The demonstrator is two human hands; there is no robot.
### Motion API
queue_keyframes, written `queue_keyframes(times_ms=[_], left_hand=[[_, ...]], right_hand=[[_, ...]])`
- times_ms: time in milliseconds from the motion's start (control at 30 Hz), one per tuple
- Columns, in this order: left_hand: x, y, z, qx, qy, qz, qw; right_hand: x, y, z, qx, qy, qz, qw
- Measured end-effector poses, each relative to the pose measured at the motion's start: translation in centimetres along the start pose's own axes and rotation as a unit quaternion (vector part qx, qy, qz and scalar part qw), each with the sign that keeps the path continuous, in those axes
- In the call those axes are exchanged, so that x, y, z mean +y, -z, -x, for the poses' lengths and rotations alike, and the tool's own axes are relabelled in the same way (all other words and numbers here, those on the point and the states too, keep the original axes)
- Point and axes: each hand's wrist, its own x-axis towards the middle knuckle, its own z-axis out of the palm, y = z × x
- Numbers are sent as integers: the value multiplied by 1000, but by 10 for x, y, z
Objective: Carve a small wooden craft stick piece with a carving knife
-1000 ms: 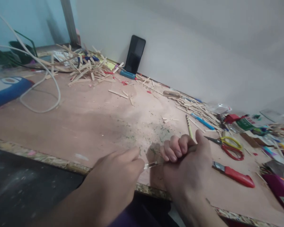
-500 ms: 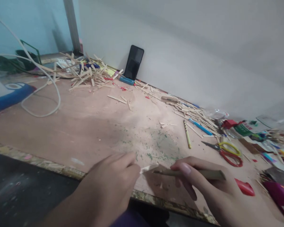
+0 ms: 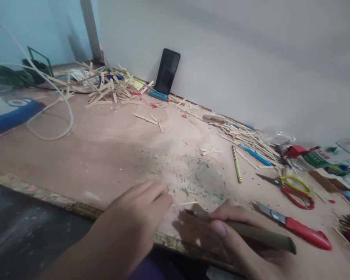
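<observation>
Near the table's front edge, my left hand [image 3: 135, 217] is closed on a thin wooden craft stick [image 3: 185, 203], which pokes out to the right from its fingers. The stick is turned nearly edge-on. My right hand [image 3: 245, 237] grips a slim tool with an olive-brown handle [image 3: 265, 236]; its short dark tip points left, just below the stick and apart from it. The exact kind of tool cannot be made out. To the right of this hand lie a red-handled knife [image 3: 306, 232] and scissors with yellow and red handles [image 3: 296, 190].
Loose craft sticks are heaped at the back left [image 3: 113, 89] and back right [image 3: 247, 140]. A phone [image 3: 167, 72] leans against the wall in a blue stand [image 3: 159, 95]. A pencil [image 3: 236, 164], a blue pen [image 3: 255, 154] and a plastic bottle [image 3: 323, 156] lie rightward. A white cable [image 3: 71, 116] loops at left.
My right hand has drawn lower, its tool tilting more and moving off the stick. The stick has turned from its flat face to its edge. The red-handled knife has come into fuller view.
</observation>
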Motion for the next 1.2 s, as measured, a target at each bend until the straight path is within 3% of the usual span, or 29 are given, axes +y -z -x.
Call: queue_keyframes(times_ms=[333, 633, 833, 1200], left_hand=[[9, 11, -10, -25, -17, -31, 999], [7, 6, -9, 2, -8, -11, 1000], [3, 6, -9, -14, -18, 24, 999], [6, 15, -10, -42, -47, 56, 996]], right_hand=[[-5, -32, -1, 53, -13, -10, 998], [-6, -32, 7, 96, -29, 7, 995], [7, -25, 4, 99, 36, -1, 994], [3, -37, 15, 66, 132, 42, 988]])
